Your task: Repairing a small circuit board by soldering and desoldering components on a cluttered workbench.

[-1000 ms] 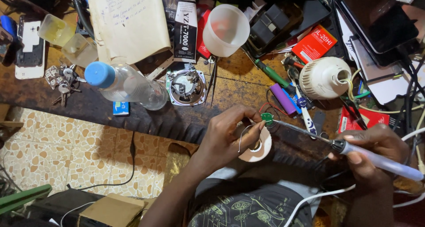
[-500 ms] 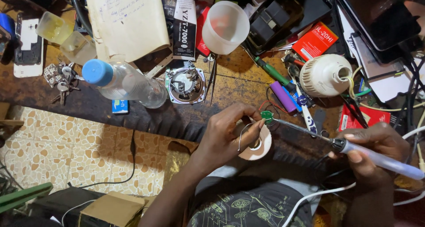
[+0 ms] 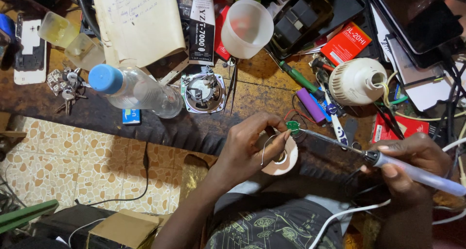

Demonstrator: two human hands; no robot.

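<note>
Your left hand [image 3: 250, 149] is curled at the near edge of the counter [image 3: 160, 130], fingers pinched on a thin solder wire [image 3: 266, 147] that loops up toward a small green circuit board [image 3: 292, 126]. Under that hand lies a pale solder spool [image 3: 284, 159]; whether the hand also steadies the board is hard to tell. Your right hand [image 3: 410, 164] is closed around the translucent handle of a soldering iron [image 3: 388, 160], its long tip reaching left to touch the green board. Farther off on the counter stand a white bulb housing [image 3: 357, 81], a purple cylinder [image 3: 310, 106], a clear bottle with a blue cap [image 3: 131, 89], and a bunch of keys [image 3: 65, 81].
</note>
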